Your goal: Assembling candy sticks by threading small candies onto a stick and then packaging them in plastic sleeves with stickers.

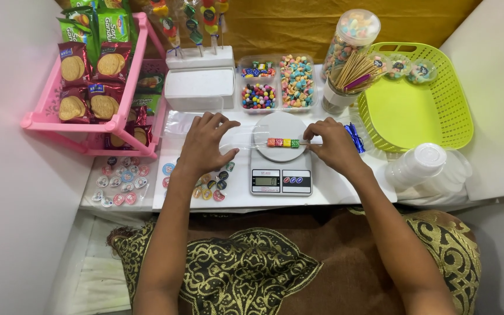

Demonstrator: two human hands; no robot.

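Observation:
A thin wooden skewer with several coloured candy cubes (pixel 283 142) lies across the round white pan of a small kitchen scale (pixel 281 174). My right hand (pixel 332 144) pinches the skewer's right end. My left hand (pixel 205 142) rests with spread fingers on a clear plastic sleeve (pixel 241 139) just left of the scale, and the sleeve's mouth reaches toward the candies.
Behind the scale are a divided tray of mixed candies (pixel 278 81), a white foam block with finished candy skewers (pixel 199 57), a candy jar (pixel 350 38) and a cup of bare skewers (pixel 351 76). A pink biscuit rack (pixel 91 76) stands left, a green basket (pixel 418 99) right, round stickers (pixel 122 181) in front.

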